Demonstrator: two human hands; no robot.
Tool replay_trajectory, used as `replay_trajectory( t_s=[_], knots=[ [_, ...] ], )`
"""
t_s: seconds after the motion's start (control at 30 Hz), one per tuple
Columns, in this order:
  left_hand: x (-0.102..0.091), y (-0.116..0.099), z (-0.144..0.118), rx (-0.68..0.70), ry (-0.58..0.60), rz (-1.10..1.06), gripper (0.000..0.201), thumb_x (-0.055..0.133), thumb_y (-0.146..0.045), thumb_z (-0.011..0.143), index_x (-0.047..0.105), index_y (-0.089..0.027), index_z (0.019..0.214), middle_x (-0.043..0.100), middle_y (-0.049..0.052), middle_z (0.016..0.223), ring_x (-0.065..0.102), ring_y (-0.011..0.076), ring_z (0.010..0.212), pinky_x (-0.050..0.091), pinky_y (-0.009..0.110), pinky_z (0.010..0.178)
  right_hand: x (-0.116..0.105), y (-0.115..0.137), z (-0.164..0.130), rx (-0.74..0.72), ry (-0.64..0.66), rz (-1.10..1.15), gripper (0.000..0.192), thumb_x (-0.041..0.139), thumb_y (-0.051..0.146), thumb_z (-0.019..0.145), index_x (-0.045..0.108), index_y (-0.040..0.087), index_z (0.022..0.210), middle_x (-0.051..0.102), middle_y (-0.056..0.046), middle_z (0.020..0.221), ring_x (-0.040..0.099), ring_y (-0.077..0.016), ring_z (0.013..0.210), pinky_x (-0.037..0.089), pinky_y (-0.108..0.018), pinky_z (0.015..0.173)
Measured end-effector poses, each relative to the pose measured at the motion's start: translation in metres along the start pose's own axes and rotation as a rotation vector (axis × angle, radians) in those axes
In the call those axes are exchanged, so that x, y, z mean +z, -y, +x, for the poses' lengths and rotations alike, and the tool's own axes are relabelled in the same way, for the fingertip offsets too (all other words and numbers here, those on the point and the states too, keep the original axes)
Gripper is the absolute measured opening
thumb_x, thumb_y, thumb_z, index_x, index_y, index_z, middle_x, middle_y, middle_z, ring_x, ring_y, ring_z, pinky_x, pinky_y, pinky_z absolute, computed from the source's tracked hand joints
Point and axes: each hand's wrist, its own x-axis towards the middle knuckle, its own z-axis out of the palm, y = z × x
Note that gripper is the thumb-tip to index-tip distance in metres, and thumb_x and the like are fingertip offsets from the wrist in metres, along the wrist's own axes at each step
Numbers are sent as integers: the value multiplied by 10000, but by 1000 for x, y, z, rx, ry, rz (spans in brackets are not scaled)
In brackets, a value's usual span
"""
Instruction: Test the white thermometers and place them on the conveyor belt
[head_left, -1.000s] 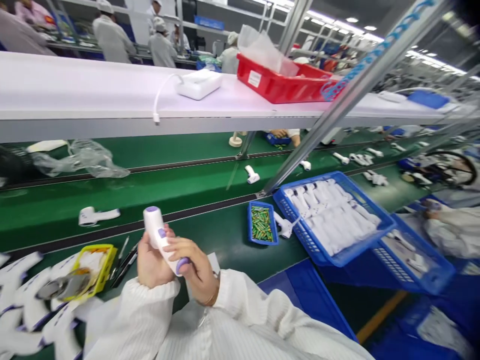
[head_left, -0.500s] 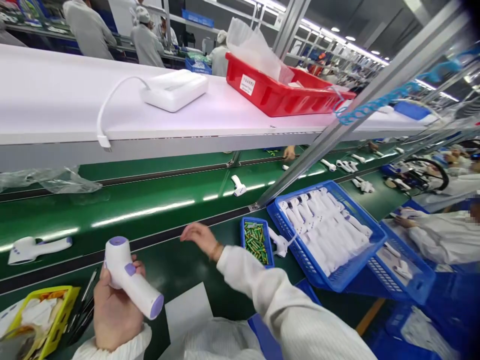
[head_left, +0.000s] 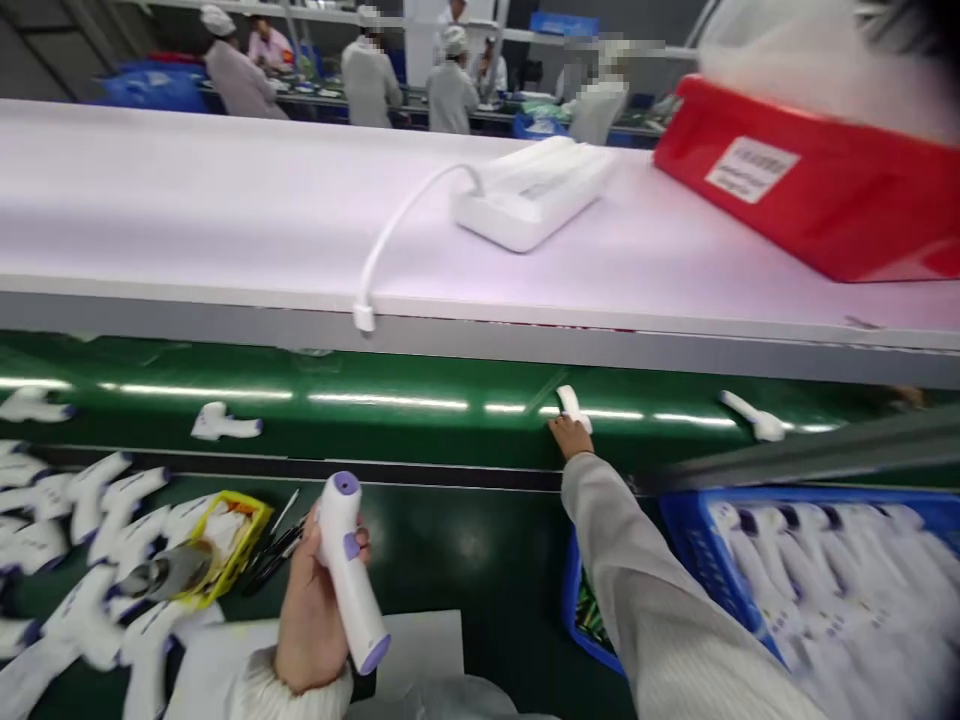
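My left hand (head_left: 307, 615) grips a white infrared thermometer with purple ends (head_left: 346, 570), held upright over the near green bench. My right hand (head_left: 570, 437) is stretched far out to the green conveyor belt (head_left: 420, 430). Its fingertips are at the lower end of a small white thermometer (head_left: 571, 404) lying on the belt. Whether the fingers have closed on it is too small and blurred to tell. My white sleeve (head_left: 645, 590) runs from that hand back to the lower right.
Two more thermometers (head_left: 221, 424) (head_left: 754, 416) lie on the belt. A yellow tray (head_left: 241, 520), dark tools (head_left: 276, 545) and a pile of thermometers (head_left: 75, 510) sit left. Blue basket of thermometers (head_left: 679, 520) right. A white shelf (head_left: 225, 230) overhead carries a white box (head_left: 532, 190) and red bin (head_left: 817, 205).
My right hand left the held thermometer and reached out across the bench to the belt. The left hand keeps the thermometer. My view swung left and closer to the shelf.
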Motion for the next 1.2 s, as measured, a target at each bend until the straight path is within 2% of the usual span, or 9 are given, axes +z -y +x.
replay_trajectory(
  t_s=[0.17, 0.27, 0.4, 0.5, 0.6, 0.73, 0.9, 1.03, 1.2],
  knots=[
    [5, -4, 5, -98, 61, -1, 383, 548, -257, 890, 513, -222, 1270, 620, 43, 830, 606, 127, 628, 547, 204, 585, 7, 13, 5, 16, -104, 326, 295, 618, 370, 900, 617, 148, 1094, 616, -103, 1179, 572, -261, 1123, 453, -500, 974],
    [4, -10, 6, -78, 198, 264, 547, 629, -296, 866, 448, -268, 1382, 629, 85, 1081, 654, 165, 747, 573, 280, 677, 11, 31, -12, 78, -221, 607, 449, 625, 513, 822, 579, 161, 1098, 608, -134, 1164, 558, -286, 1118, 437, -495, 978],
    [7, -18, 2, 411, 293, 905, 780, 704, -359, 805, 322, -354, 1485, 618, 49, 1107, 648, 199, 846, 542, 291, 679, 13, 62, -54, 180, -284, 1029, 628, 523, 718, 722, 545, 193, 1067, 616, -89, 1052, 606, -252, 992, 498, -439, 898],
    [10, -19, 8, 701, 307, 1153, 737, 711, -352, 790, 397, -344, 1457, 637, 47, 1050, 641, 232, 906, 521, 310, 712, 12, 85, -96, 256, -212, 1298, 583, 478, 757, 712, 570, 216, 910, 594, -30, 800, 625, -224, 793, 546, -434, 781],
    [9, -13, 39, 560, 364, 1191, 575, 714, -355, 786, 556, -302, 1336, 636, 73, 1131, 632, 263, 963, 516, 347, 774, 14, 105, -139, 315, -117, 1485, 508, 546, 719, 700, 577, 222, 800, 551, 2, 683, 586, -190, 629, 556, -398, 646],
    [5, 2, 107, 298, 377, 1189, 286, 718, -295, 814, 664, -146, 1052, 667, 73, 931, 638, 209, 844, 531, 383, 800, 30, 128, -197, 392, -56, 1587, 446, 725, 598, 639, 621, 210, 834, 589, 8, 663, 555, -160, 532, 496, -314, 495],
    [6, 8, 157, 141, 344, 1057, 342, 580, -346, 933, 567, -149, 1212, 597, 100, 1188, 620, 216, 996, 548, 414, 835, 49, 144, -257, 471, 12, 1653, 489, 786, 518, 661, 627, 250, 1038, 657, -3, 736, 636, -193, 659, 523, -312, 600],
    [-4, 16, 135, 71, 485, 971, 368, 559, -374, 942, 554, -153, 1236, 594, 104, 1197, 618, 218, 1006, 537, 429, 856, 50, 157, -280, 425, 21, 1664, 504, 802, 446, 695, 605, 276, 1127, 679, -20, 874, 653, -209, 820, 527, -322, 695],
    [-45, 32, 42, -35, 942, 927, 683, 646, -619, 796, 556, -164, 1296, 670, 97, 1011, 660, 232, 910, 512, 413, 880, 34, 194, -284, 331, -49, 1709, 484, 882, 428, 597, 624, 235, 959, 637, 29, 768, 574, -121, 651, 480, -228, 577]
  ],
)
